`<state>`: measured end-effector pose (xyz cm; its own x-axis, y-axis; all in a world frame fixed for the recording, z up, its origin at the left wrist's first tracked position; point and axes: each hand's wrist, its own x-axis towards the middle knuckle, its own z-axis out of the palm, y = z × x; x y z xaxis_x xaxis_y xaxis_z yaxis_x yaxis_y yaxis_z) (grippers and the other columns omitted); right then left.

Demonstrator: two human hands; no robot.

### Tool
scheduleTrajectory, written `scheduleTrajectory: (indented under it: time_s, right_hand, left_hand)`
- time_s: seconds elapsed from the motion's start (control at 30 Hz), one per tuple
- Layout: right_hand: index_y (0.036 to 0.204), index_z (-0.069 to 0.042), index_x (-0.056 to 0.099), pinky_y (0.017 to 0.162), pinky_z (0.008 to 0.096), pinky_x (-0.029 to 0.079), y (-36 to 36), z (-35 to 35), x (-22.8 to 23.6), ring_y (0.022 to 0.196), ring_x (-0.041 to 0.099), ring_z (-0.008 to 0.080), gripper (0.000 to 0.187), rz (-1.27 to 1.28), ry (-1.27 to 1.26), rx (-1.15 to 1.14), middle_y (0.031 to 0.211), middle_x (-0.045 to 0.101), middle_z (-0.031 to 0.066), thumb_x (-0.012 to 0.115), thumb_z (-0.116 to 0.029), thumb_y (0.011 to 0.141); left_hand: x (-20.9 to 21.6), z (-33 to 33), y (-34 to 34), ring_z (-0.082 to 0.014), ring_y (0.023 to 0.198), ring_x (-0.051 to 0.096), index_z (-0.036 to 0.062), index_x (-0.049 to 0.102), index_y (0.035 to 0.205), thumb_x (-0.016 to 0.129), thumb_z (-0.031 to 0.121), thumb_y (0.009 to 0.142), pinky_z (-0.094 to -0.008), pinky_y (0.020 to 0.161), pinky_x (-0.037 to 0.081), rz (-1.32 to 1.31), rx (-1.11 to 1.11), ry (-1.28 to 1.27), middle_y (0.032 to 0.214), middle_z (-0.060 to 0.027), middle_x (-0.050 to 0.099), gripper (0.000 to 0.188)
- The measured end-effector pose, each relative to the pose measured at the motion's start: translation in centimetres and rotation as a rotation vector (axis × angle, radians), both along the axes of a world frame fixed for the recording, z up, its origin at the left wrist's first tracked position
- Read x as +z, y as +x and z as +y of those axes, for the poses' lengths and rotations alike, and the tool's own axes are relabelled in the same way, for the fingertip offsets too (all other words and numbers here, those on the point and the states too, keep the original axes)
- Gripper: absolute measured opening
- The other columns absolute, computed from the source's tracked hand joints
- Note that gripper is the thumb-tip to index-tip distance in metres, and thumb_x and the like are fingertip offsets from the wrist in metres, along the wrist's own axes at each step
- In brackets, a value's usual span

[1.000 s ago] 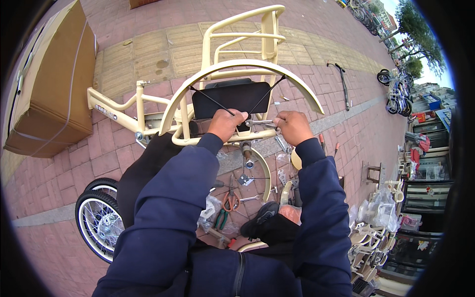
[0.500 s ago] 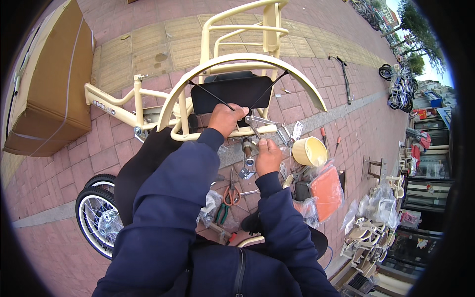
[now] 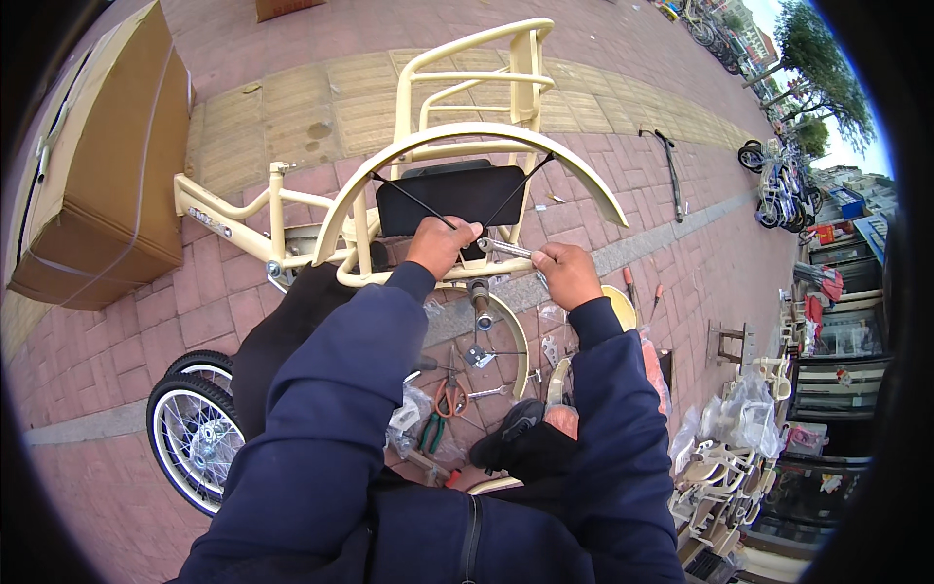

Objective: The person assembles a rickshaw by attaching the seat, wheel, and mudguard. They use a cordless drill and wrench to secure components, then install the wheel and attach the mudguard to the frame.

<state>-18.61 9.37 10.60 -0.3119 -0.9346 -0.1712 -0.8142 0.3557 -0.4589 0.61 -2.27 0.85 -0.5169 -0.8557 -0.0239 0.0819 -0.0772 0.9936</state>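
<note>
My right hand [image 3: 567, 274] pinches one end of a shiny wrench [image 3: 511, 249], with my thumb and fingers tight on it. The wrench sticks out to 10 o'clock from that hand, and its far end is just beside my left thumb. My left hand [image 3: 440, 248] is curled up, touching the low end of a thin black rod [image 3: 413, 195]; I can't tell what its fingertips grab. The cream wheel cover [image 3: 467, 129] bends over it at 12 o'clock. Scissors [image 3: 450, 397] lie at 6 o'clock.
</note>
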Motion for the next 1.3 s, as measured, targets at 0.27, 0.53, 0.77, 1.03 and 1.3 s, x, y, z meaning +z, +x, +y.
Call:
scheduleTrajectory:
  time_s: [0.27,0.53,0.77,1.03,1.3]
  right_hand:
    - [0.083,-0.003,0.070,0.074,0.0482,0.048,-1.0,-3.7,3.1,0.078,0.063,0.0403,0.026,0.122,0.112,0.227,0.079,0.066,0.0197,0.060,-0.027,0.088]
    - [0.081,-0.003,0.070,0.076,0.0501,0.049,-0.6,-3.6,2.1,0.081,0.063,0.0416,0.026,0.194,0.016,0.235,0.080,0.066,0.0206,0.059,-0.026,0.088]
    - [0.082,-0.003,0.064,0.073,0.0523,0.046,0.9,-1.4,-0.5,0.080,0.060,0.0431,0.023,0.109,-0.185,0.066,0.079,0.064,0.0213,0.057,-0.024,0.090]
    - [0.080,-0.001,0.059,0.070,0.0510,0.045,2.2,1.3,-2.8,0.077,0.059,0.0438,0.022,0.038,-0.292,-0.056,0.077,0.060,0.0221,0.057,-0.021,0.090]
    - [0.087,-0.003,0.063,0.069,0.0479,0.047,5.7,3.4,-5.4,0.077,0.062,0.0408,0.023,-0.110,-0.330,-0.355,0.080,0.064,0.0209,0.058,-0.024,0.092]
  left_hand:
    - [0.0,-0.2,0.2,-0.0254,0.061,0.058,-0.0024,0.067,0.075,0.067,0.029,0.087,-0.0352,0.061,0.045,-0.038,-0.013,-0.109,0.068,-0.0144,0.063,0.034]
    - [-0.5,-0.1,0.1,-0.0153,0.059,0.051,-0.0048,0.066,0.074,0.069,0.030,0.087,-0.0320,0.059,0.042,-0.051,0.010,0.002,0.064,-0.0072,0.060,0.037]
    - [-2.1,-1.1,0.3,-0.0081,0.061,0.051,-0.0027,0.067,0.075,0.071,0.021,0.085,-0.0271,0.059,0.040,0.024,-0.011,0.120,0.067,0.0004,0.060,0.026]
    - [-2.4,0.2,0.0,-0.0073,0.059,0.048,-0.0021,0.068,0.076,0.072,0.021,0.084,-0.0260,0.056,0.037,0.016,0.032,0.154,0.065,0.0015,0.058,0.025]
    - [-2.2,0.4,0.1,-0.0131,0.061,0.057,-0.0050,0.070,0.078,0.073,0.024,0.083,-0.0300,0.061,0.045,-0.006,0.029,-0.038,0.066,-0.0070,0.065,0.029]
